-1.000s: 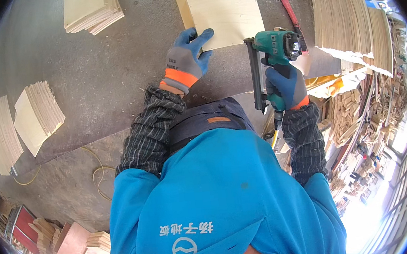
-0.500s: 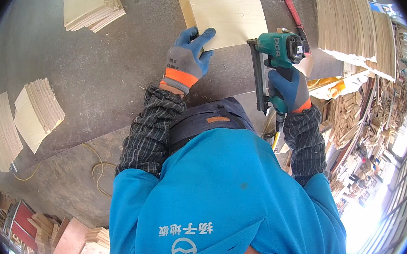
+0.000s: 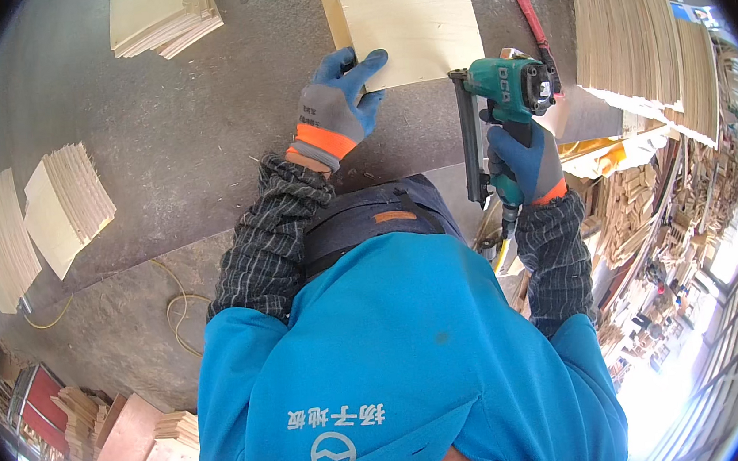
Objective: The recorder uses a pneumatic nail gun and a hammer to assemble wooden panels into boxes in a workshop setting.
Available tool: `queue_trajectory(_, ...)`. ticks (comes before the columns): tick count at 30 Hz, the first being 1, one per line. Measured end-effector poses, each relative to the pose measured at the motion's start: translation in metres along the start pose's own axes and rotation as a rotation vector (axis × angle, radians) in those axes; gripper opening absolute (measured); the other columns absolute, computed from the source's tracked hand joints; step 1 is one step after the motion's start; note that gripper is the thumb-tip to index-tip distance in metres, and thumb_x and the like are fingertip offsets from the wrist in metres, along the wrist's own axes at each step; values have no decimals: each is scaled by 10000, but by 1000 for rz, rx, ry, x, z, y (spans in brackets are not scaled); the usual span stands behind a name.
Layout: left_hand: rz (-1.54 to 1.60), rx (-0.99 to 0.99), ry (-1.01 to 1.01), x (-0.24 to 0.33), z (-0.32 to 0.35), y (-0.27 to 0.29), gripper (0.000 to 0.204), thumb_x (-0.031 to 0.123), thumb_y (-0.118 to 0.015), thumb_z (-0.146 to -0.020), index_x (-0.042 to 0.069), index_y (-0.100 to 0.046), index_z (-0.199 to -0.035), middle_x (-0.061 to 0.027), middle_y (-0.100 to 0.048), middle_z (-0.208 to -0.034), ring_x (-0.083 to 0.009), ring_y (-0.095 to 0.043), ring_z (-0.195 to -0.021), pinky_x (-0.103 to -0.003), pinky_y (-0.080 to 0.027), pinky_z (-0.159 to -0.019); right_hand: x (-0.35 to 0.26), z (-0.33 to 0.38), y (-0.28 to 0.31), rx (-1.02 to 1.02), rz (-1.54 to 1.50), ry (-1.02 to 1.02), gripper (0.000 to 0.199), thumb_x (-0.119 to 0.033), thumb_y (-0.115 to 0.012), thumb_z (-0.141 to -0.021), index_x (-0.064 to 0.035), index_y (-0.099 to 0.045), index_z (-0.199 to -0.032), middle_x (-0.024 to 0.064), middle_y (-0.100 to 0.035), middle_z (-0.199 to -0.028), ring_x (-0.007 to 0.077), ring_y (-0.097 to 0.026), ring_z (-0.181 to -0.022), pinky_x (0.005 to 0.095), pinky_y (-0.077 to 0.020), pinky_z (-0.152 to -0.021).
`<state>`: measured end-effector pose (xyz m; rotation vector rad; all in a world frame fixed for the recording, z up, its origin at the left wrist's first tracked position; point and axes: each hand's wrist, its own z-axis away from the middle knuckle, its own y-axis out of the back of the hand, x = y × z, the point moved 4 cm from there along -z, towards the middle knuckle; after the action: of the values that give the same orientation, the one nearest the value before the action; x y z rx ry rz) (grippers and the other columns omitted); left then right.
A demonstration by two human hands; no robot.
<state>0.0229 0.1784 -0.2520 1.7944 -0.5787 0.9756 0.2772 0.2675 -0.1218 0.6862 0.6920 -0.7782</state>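
Note:
A pale plywood box [image 3: 411, 17] lies at the top middle of the dark worktable. My left hand [image 3: 337, 100], in a grey and blue glove with an orange cuff, grips its near left corner, one finger over the top and others along the sides. My right hand [image 3: 526, 158], gloved alike, is wrapped round the handle of a green and black nail gun [image 3: 495, 85]. The gun's nose is at the box's near right corner; whether it presses on the wood I cannot tell. A yellow air hose [image 3: 502, 256] leads down from the handle.
A hammer with a red handle [image 3: 534, 26] lies right of the box. Stacks of thin plywood sheets stand at the right [image 3: 627, 46], upper left [image 3: 158, 18] and left [image 3: 71, 201]. The worktable's near edge [image 3: 136, 256] runs before me. Wood scraps [image 3: 630, 214] are heaped at the right.
My left hand and the box's near left corner have shifted slightly left and away from me. The nail gun stays almost where it was.

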Motion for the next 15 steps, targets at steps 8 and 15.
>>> queue_trajectory(8,-5,12,-25,1,0,1,566,128,-857,-872,229,-707,-1408,-159,-662,-1297,-345,-695,-1164,-401,-613,-970,-1,6,19,26,-1,34,295,-135,-700,-960,29,-707,-1205,30,-644,-761,99,-581,-610,274,-456,-552)
queue_trajectory(15,23,1,-5,5,-2,5,523,135,-837,-883,206,-721,-1389,-178,-668,-1293,-356,-685,-1171,-412,-597,-967,5,2,48,85,28,33,329,-158,-689,-967,21,-689,-1244,15,-631,-742,92,-571,-601,271,-457,-550)
